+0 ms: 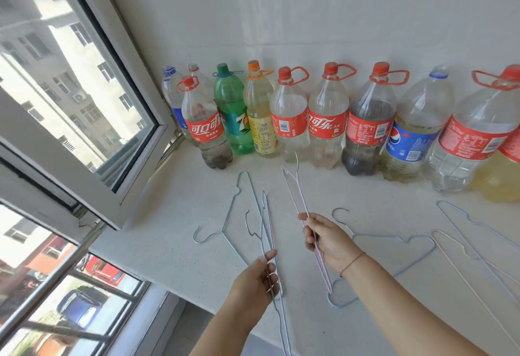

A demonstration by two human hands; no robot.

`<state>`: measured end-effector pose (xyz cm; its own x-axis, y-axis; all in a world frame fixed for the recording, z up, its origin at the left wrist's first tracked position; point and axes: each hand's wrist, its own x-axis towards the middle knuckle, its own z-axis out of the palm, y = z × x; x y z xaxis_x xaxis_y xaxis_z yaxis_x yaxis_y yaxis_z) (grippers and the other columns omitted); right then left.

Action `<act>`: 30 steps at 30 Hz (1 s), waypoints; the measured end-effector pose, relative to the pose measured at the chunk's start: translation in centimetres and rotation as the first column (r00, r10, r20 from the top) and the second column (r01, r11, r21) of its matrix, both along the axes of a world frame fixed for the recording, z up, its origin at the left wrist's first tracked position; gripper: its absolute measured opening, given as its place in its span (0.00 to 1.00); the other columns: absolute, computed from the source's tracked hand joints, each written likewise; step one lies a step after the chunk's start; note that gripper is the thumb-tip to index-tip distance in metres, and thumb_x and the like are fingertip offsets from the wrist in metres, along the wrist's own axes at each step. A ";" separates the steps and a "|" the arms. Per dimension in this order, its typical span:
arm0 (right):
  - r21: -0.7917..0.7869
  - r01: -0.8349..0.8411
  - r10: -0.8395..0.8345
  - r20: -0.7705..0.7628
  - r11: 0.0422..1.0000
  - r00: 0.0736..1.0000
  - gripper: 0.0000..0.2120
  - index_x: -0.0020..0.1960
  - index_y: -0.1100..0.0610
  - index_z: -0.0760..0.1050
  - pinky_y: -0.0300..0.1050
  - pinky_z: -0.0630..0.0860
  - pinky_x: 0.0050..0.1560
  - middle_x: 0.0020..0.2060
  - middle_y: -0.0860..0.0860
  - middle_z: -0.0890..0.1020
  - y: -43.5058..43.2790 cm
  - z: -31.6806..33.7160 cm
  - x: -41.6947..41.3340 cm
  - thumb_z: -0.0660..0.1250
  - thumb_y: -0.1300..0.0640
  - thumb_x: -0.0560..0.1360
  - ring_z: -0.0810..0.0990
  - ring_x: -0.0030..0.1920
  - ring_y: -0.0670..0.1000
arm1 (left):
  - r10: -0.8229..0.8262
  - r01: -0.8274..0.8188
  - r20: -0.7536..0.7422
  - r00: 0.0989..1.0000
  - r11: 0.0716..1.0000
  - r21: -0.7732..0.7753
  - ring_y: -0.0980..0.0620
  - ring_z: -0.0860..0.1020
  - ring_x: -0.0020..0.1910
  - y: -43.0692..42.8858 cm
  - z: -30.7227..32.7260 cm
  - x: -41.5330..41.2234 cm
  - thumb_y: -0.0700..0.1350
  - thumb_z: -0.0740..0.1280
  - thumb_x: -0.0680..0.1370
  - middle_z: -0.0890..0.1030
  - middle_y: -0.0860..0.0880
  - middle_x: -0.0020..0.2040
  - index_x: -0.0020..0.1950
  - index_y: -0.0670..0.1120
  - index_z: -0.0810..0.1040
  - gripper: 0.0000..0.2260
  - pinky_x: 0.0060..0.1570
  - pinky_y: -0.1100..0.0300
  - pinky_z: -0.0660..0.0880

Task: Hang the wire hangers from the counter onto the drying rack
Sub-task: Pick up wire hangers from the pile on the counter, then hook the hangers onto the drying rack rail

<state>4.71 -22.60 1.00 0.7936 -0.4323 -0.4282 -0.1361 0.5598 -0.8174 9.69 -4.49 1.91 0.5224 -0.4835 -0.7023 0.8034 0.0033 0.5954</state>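
Thin wire hangers lie on the white counter (174, 215). My left hand (257, 285) grips a pale blue hanger (266, 231) seen edge-on, lifted above the counter. My right hand (326, 239) holds a pink hanger (297, 189) by its lower bar, its hook pointing toward the bottles. A blue hanger (239, 206) lies flat to the left. Another blue hanger (394, 239) lies under my right wrist. At the right lie a pink hanger (461, 271) and a blue hanger (484, 231). No drying rack is in view.
A row of large plastic drink bottles (326, 119) stands along the tiled back wall. An open window sash (84, 96) juts in over the counter's left end. The counter's front edge (197, 303) runs diagonally, with floor below.
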 end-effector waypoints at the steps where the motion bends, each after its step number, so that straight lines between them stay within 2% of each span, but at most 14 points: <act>1: -0.004 -0.008 0.008 0.014 1.000 1.000 0.11 0.51 0.57 0.75 0.38 0.65 0.29 0.24 0.48 0.71 -0.1 0.4 -0.4 0.54 0.62 0.80 0.67 0.23 0.44 | 0.007 -0.007 0.030 1.000 1.000 0.000 0.54 0.70 0.30 0.0 0.4 -0.4 0.40 0.57 0.81 0.73 0.51 0.32 0.55 0.44 0.79 0.11 0.31 0.64 0.70; 5: -0.011 -0.074 0.075 0.049 0.997 0.996 0.11 0.53 0.57 0.76 0.38 0.64 0.31 0.23 0.47 0.70 0.2 2.4 -2.4 0.55 0.61 0.80 0.65 0.23 0.43 | 0.066 -0.064 0.112 0.991 0.998 -0.016 0.56 0.67 0.26 0.0 2.9 -2.5 0.37 0.54 0.81 0.71 0.51 0.30 0.57 0.45 0.77 0.13 0.27 0.65 0.65; 10: -0.029 -0.192 0.194 0.110 0.981 0.975 0.10 0.53 0.58 0.76 0.38 0.64 0.32 0.24 0.48 0.69 1.2 6.3 -6.2 0.56 0.59 0.80 0.65 0.24 0.44 | 0.167 -0.159 0.170 0.971 0.985 -0.059 0.57 0.66 0.23 1.2 6.2 -6.9 0.39 0.54 0.82 0.71 0.52 0.29 0.58 0.47 0.76 0.13 0.24 0.67 0.62; 15: -0.093 -0.352 0.364 0.200 0.931 0.910 0.10 0.53 0.58 0.77 0.37 0.66 0.31 0.27 0.49 0.69 2.6 11.3 -10.5 0.57 0.58 0.79 0.65 0.26 0.45 | 0.276 -0.263 0.276 0.921 0.961 -0.082 0.58 0.67 0.22 3.2 10.1 -12.1 0.39 0.54 0.82 0.72 0.52 0.28 0.58 0.47 0.75 0.12 0.22 0.68 0.63; 22: -0.147 -0.554 0.570 0.313 0.819 0.760 0.12 0.56 0.61 0.77 0.40 0.66 0.35 0.28 0.50 0.70 7.4 18.2 -15.7 0.59 0.57 0.78 0.68 0.28 0.47 | 0.406 -0.394 0.428 0.808 0.911 -0.121 0.57 0.67 0.23 8.6 16.4 -19.5 0.39 0.55 0.81 0.74 0.51 0.28 0.60 0.45 0.75 0.12 0.22 0.67 0.61; 27: -0.114 -0.699 0.677 0.402 0.706 0.617 0.18 0.57 0.64 0.76 0.43 0.63 0.37 0.28 0.52 0.69 13.3 22.6 -18.5 0.64 0.55 0.70 0.65 0.29 0.48 | 0.493 -0.479 0.518 0.699 0.861 -0.171 0.57 0.68 0.24 14.2 20.8 -24.8 0.40 0.57 0.81 0.75 0.49 0.30 0.60 0.44 0.77 0.12 0.23 0.67 0.59; 30: -0.116 -0.770 0.725 0.446 0.628 0.524 0.19 0.57 0.63 0.77 0.44 0.64 0.37 0.29 0.53 0.69 17.0 25.0 -20.0 0.64 0.55 0.70 0.66 0.30 0.48 | 0.549 -0.529 0.540 0.638 0.822 -0.212 0.57 0.68 0.24 17.7 23.2 -27.6 0.40 0.58 0.80 0.75 0.49 0.30 0.60 0.44 0.77 0.12 0.22 0.67 0.60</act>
